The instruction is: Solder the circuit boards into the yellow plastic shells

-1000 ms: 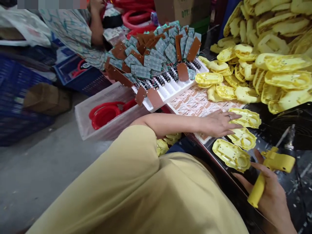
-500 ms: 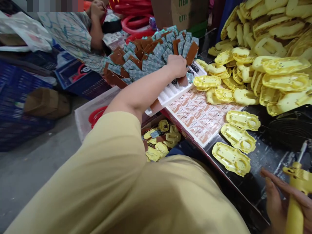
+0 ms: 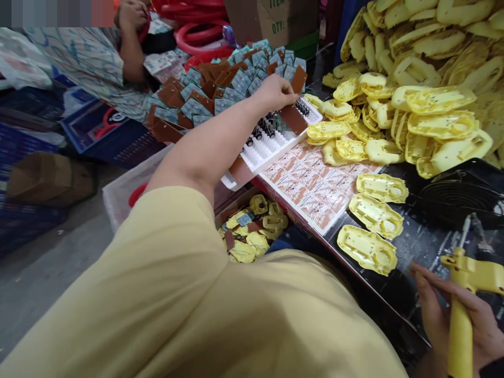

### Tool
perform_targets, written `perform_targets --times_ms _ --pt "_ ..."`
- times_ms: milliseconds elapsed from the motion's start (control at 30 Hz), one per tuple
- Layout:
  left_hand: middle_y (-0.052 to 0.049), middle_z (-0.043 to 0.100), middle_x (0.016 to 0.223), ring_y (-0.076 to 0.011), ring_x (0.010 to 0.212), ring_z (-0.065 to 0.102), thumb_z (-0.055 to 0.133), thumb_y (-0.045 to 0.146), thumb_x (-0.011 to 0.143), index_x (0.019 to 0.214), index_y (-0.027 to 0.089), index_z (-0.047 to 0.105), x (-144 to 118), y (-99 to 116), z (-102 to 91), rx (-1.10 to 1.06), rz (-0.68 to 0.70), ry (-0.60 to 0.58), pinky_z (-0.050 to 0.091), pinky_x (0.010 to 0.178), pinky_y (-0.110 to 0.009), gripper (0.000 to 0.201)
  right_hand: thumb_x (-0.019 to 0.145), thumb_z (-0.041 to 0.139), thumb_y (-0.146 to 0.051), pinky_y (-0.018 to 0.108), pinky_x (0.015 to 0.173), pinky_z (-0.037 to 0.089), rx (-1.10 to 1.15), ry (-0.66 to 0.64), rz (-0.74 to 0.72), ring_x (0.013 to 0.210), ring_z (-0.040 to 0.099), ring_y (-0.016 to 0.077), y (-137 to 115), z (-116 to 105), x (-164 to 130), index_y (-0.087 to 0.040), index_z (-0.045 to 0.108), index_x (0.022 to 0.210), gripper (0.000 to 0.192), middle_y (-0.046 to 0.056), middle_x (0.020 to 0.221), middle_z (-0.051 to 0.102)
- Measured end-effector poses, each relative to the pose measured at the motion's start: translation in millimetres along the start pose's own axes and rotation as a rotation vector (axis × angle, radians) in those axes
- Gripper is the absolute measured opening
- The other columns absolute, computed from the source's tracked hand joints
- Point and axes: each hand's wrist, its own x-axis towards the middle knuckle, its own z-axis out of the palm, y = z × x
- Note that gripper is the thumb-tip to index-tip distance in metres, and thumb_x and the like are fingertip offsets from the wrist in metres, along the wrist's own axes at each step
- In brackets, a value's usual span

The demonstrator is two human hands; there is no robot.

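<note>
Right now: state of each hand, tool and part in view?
left hand: pinching brown circuit board over white tray
right hand: gripping yellow glue gun, upright
three yellow shells: lying open-side up, in a row
yellow shell pile: heaped loose

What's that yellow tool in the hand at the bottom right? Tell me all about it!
The yellow tool looks like plastic, shaped like a pistol: a long grip pointing down and a short body across the top. A thin metal tip sticks up from its body. The right hand wraps its grip, holding it upright above the dark table. Its lower end runs out of view.
</note>
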Motion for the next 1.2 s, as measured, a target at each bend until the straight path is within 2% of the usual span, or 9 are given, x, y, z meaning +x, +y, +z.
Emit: perform_targets --times_ms 133,233,300,400,533,700,900,1033,1200 --pt "-0.003 0.073 0.078 -0.0216 0.093 0.065 0.071 0.087 0.087 0.091 0.02 0.072 -16 10 -13.8 -0.297 0.079 0.028 0.059 0.093 -0.048 0.067 0.096 0.084 -0.042 0.043 0.056 0.075 0.05 -0.054 -0.262 0.066 0.08 0.0324 -12 5 17 -0.056 0.064 0.154 0.063 -0.007 0.098 0.086" --pt "-0.001 0.073 0.085 -0.0125 0.082 0.055 0.08 0.099 0.067 0.09 0.021 0.068 -35 34 -23.7 -0.544 0.164 -0.085 0.055 0.084 -0.041 0.083 0.094 0.088 -0.032 0.044 0.054 0.074 0.113 -0.042 -0.341 0.068 0.08 0.0328 -14 7 20 -0.052 0.059 0.16 0.075 -0.006 0.104 0.086" --pt "-0.003 0.074 0.09 -0.0111 0.08 0.057 0.085 0.093 0.068 0.096 0.016 0.074 -52 58 -21.3 -0.601 0.229 -0.197 0.052 0.08 -0.037 0.083 0.089 0.092 -0.025 0.042 0.048 0.07 0.155 -0.009 -0.355 0.063 0.079 0.0317 -14 7 17 -0.05 0.067 0.152 0.072 -0.007 0.097 0.085" --pt "-0.008 0.08 0.096 -0.018 0.084 0.07 0.088 0.067 0.083 0.115 0.016 0.082 -79 98 2.5 -0.592 0.389 -0.48 0.055 0.076 -0.036 0.061 0.084 0.095 -0.018 0.037 0.051 0.069 0.253 0.027 -0.275 0.06 0.078 0.0269 -16 1 7 -0.041 0.083 0.124 0.047 -0.009 0.088 0.084" --pt "-0.006 0.084 0.094 -0.0189 0.085 0.077 0.072 0.031 0.098 0.117 0.02 0.085 -119 148 54.5 -0.394 0.625 -0.779 0.057 0.077 -0.031 0.026 0.087 0.093 -0.015 0.032 0.068 0.07 0.273 0.024 -0.127 0.071 0.081 0.0212 -24 -9 -4 -0.032 0.083 0.108 0.028 -0.009 0.091 0.085" --pt "-0.002 0.085 0.095 -0.0159 0.09 0.078 0.064 0.014 0.099 0.105 0.02 0.085 -160 184 96.4 -0.152 0.834 -0.736 0.056 0.088 -0.026 0.023 0.094 0.09 -0.021 0.035 0.079 0.074 0.238 -0.05 -0.194 0.084 0.085 0.0231 -27 -10 -4 -0.03 0.077 0.11 0.023 -0.003 0.107 0.087" --pt "-0.003 0.086 0.1 -0.019 0.093 0.079 0.063 0.02 0.102 0.107 0.022 0.085 -187 189 108.0 -0.047 0.784 -0.66 0.055 0.084 -0.028 0.023 0.096 0.088 -0.021 0.034 0.085 0.074 0.26 -0.07 -0.217 0.089 0.085 0.0215 -24 -4 -4 -0.03 0.073 0.11 0.022 -0.001 0.111 0.087" --pt "-0.006 0.087 0.105 -0.0232 0.101 0.081 0.062 0.02 0.102 0.107 0.021 0.086 -186 185 100.7 -0.002 0.748 -0.602 0.058 0.09 -0.032 0.024 0.094 0.089 -0.019 0.034 0.092 0.072 0.292 -0.055 -0.212 0.098 0.085 0.0216 -24 -3 -2 -0.03 0.071 0.117 0.031 0.0 0.117 0.086" --pt "-0.004 0.087 0.097 -0.0216 0.095 0.081 0.07 0.024 0.098 0.1 0.021 0.087 -166 185 65.6 -0.177 0.747 -0.626 0.06 0.089 -0.03 0.017 0.101 0.082 -0.026 0.043 0.093 0.069 0.231 -0.263 -0.363 0.107 0.082 0.0265 -15 10 11 -0.029 0.066 0.129 0.032 0.007 0.124 0.083"
